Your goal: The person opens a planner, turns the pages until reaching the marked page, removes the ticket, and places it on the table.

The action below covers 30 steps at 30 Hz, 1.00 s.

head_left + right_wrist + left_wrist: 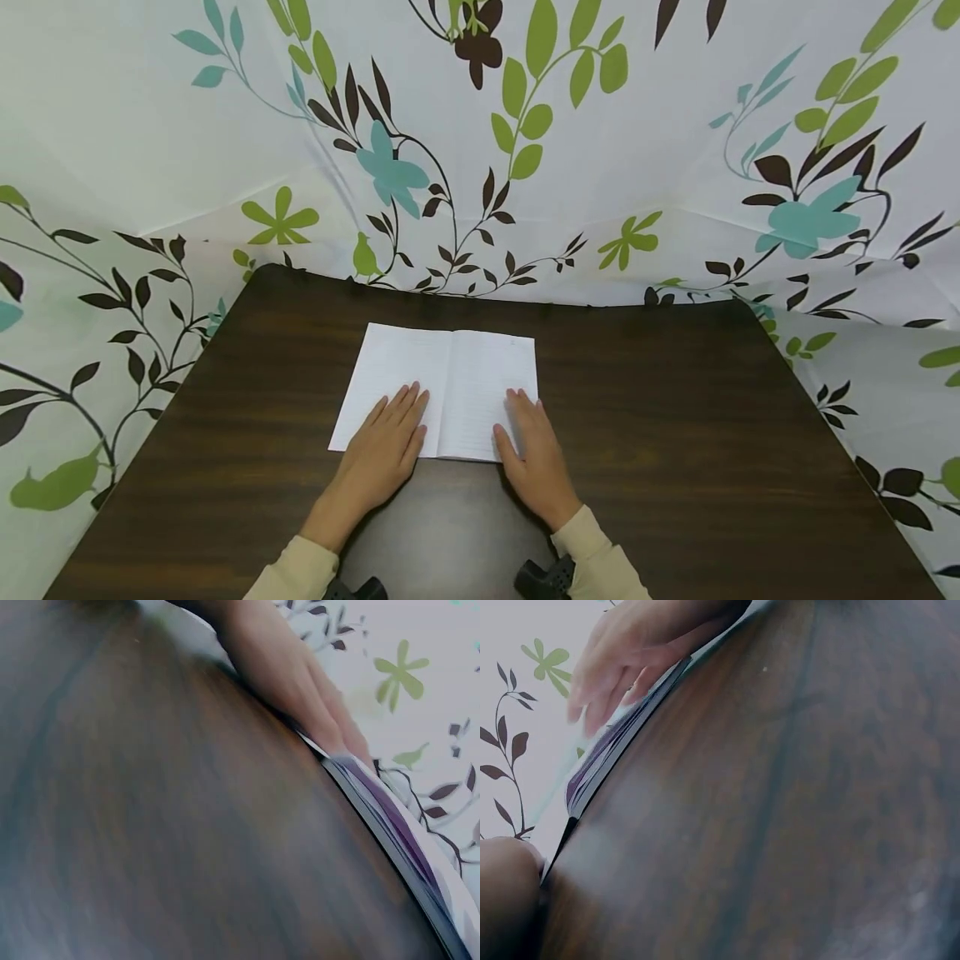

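Note:
An open notebook [483, 375] with white ruled pages lies on the dark wooden table. My left hand [382, 450] rests flat on the lower part of the left page, its fingers straight and pointing up the sheet. On the right page's lower outer corner lies my right hand [536, 458], fingers extended and the thumb set apart near the bottom edge. The left wrist view shows the right hand [649, 652] over the notebook's page edges [611, 754]. From the right wrist, the left hand [289, 682] appears at the far end of the notebook [397, 832].
The brown table [675, 433] extends to both sides of the notebook. Behind and beside it hangs a white curtain [660, 158] with green, teal and dark leaf prints. A black wrist device [546, 577] sits by the right cuff.

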{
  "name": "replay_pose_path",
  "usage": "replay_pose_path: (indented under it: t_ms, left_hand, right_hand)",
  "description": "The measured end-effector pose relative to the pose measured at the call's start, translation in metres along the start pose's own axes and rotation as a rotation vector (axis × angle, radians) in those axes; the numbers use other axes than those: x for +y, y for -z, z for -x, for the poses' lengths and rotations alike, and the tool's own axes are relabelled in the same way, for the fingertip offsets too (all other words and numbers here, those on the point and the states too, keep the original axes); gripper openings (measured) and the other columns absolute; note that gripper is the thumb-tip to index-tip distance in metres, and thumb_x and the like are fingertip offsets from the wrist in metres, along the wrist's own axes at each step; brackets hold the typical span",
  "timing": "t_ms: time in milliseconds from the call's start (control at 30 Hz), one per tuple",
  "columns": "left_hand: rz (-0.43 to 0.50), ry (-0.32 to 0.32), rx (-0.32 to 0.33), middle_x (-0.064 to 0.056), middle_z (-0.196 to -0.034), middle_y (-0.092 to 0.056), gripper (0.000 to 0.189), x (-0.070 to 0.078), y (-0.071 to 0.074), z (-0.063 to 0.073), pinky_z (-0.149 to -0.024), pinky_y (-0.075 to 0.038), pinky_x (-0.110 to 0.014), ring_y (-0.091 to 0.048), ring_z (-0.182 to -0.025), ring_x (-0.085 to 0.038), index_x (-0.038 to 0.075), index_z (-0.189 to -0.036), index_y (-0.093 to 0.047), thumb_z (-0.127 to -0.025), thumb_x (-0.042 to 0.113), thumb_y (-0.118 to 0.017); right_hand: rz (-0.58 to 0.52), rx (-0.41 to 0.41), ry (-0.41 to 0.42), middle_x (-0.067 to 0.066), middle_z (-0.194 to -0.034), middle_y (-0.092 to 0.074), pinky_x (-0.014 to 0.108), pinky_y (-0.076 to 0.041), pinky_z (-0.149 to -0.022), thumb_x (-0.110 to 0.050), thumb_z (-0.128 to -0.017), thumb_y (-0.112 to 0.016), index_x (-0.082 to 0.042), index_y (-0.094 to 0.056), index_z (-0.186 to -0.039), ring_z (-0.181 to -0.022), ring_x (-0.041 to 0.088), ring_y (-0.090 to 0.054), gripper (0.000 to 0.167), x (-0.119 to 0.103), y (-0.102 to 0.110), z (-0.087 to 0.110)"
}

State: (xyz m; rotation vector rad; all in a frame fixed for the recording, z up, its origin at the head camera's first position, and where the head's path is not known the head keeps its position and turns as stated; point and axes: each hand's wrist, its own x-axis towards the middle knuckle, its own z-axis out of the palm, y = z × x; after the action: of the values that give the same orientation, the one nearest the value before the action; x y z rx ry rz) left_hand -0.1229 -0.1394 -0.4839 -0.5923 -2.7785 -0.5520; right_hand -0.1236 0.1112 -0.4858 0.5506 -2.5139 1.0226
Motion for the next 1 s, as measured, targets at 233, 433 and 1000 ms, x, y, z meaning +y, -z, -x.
replay_pose_path:
  t_ms: [233,433,1000]
  left_hand:
    - [0.018,0.037,-0.028,-0.017,-0.158,-0.046,0.051,0.005,0.001,0.001,-0.122,-0.03,-0.052,-0.041,-0.148,-0.032,0.0,-0.152,-0.05,-0.107,0.024,-0.053]
    - [0.017,0.049,-0.038,-0.017,-0.158,-0.045,0.052,0.008,0.002,0.0,-0.122,-0.03,-0.051,-0.041,-0.148,-0.032,0.001,-0.152,-0.049,-0.107,0.025,-0.053]
    - [0.026,0.045,-0.055,-0.017,-0.159,-0.044,0.054,0.008,0.003,0.002,-0.123,-0.029,-0.051,-0.039,-0.149,-0.032,0.0,-0.153,-0.048,-0.107,0.027,-0.054]
  right_hand:
    - [0.033,0.09,-0.048,0.025,-0.148,-0.055,0.066,-0.025,-0.119,-0.013,-0.097,-0.069,0.011,-0.051,-0.145,-0.142,0.042,-0.047,0.056,0.01,0.009,0.0]
    - [0.077,0.117,-0.039,0.027,-0.144,-0.057,0.07,-0.024,-0.117,-0.012,-0.095,-0.071,0.011,-0.053,-0.143,-0.14,0.042,-0.05,0.056,0.012,0.01,-0.001]
    - [0.168,0.1,-0.066,0.028,-0.145,-0.056,0.07,-0.021,-0.118,-0.017,-0.095,-0.07,0.012,-0.05,-0.145,-0.141,0.04,-0.049,0.061,0.014,0.01,-0.001]
